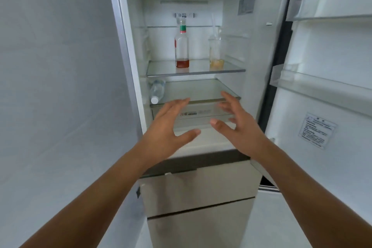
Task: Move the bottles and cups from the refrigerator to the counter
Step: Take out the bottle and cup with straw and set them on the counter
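Note:
The refrigerator stands open in front of me. On its upper glass shelf (231, 69) a tall clear bottle (181, 46) with a little red-brown liquid stands upright. To its right is a clear plastic cup (215, 52) with a straw and some yellowish drink. One shelf down, at the far left, a clear water bottle (157, 90) with a white cap lies on its side. My left hand (169, 127) and my right hand (235, 121) hover in front of the lower shelf, fingers spread, both empty and touching nothing.
The open fridge door (326, 96) with clear door bins is on the right. A white wall (56, 86) fills the left. Below the open compartment are closed beige drawers (197, 193). A clear crisper drawer (201, 113) sits behind my hands.

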The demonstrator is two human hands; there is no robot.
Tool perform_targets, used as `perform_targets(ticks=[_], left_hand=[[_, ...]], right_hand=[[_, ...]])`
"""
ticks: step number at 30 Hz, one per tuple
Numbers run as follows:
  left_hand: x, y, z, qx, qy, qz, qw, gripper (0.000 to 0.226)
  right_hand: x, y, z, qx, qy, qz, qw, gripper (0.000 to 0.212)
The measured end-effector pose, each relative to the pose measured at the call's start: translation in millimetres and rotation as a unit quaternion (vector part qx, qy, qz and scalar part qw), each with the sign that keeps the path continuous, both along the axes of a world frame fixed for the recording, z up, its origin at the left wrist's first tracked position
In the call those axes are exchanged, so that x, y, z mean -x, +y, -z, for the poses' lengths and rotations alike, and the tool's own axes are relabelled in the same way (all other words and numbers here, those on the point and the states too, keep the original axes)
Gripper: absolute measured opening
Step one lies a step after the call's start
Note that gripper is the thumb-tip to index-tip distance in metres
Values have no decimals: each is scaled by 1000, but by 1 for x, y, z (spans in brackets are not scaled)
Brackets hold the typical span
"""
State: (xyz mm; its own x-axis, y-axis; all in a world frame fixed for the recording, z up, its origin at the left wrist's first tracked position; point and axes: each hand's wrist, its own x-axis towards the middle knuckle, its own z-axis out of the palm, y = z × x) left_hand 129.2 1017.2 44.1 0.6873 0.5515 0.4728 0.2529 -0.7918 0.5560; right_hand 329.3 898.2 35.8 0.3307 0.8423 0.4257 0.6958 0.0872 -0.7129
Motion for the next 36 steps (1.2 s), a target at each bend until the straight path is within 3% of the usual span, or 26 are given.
perform_targets(ticks=[11, 20, 27, 36], left_hand=[[-110, 124, -61, -22, -88, 25, 996, 91], [-208, 235, -92, -15, -103, -122, 987, 97], [-247, 296, -92, 19, -143, -224, 964, 108], [-262, 319, -90, 81, -166, -180, 966, 101]], right_hand=[[-83, 113, -68, -52, -26, 74, 996, 86], [-179, 227, -100, -77, -47, 171, 981, 100], [-211, 291, -91, -66, -5, 233, 970, 97], [-218, 317, -84, -125, 19, 230, 965, 88]])
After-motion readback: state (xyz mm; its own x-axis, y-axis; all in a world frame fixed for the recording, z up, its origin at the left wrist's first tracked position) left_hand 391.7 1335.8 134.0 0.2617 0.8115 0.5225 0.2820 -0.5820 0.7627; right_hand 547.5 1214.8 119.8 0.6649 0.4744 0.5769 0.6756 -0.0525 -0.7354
